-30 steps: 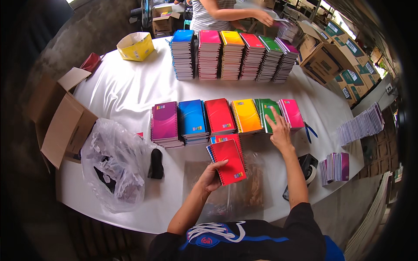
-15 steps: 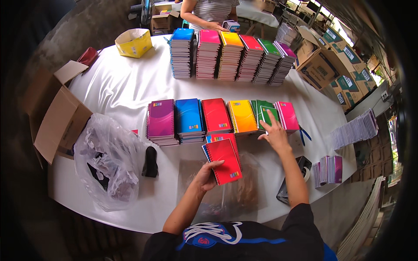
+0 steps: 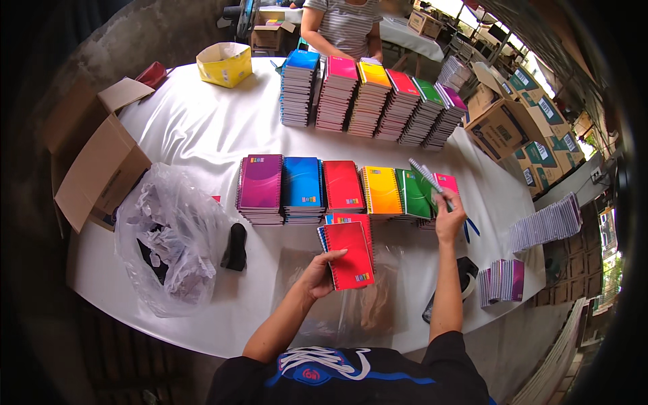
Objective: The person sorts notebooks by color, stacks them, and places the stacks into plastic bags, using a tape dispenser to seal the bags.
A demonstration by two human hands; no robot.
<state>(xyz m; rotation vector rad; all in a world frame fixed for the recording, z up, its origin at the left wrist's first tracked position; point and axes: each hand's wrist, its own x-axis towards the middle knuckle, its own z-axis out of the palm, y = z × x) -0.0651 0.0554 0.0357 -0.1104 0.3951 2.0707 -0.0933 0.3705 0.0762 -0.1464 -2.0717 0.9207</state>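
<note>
Multicol. lettering (image 3: pixel 363 277) on notebks (image 3: pixel 352 248), white script (image 3: pixel 314 362) on shirt (image 3: pixel 391 388), labelled ctns (image 3: pixel 501 129)

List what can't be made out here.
Head view:
Cover design of the thin, white-edged notebook in the right hand: turned nearly edge-on.
How many lie beneath the red spiral-bound notebook in the left hand: its cover hides this.
Contents of the crumpled clear plastic bag: obscured by folds.
Head of the co-worker in a grey striped top: cut off by the upper edge.

From head height, one fisheye view looks down toward twelve o'clock across the near, rounded, glossy white cloth-covered desk (image 3: pixel 202 128).
</note>
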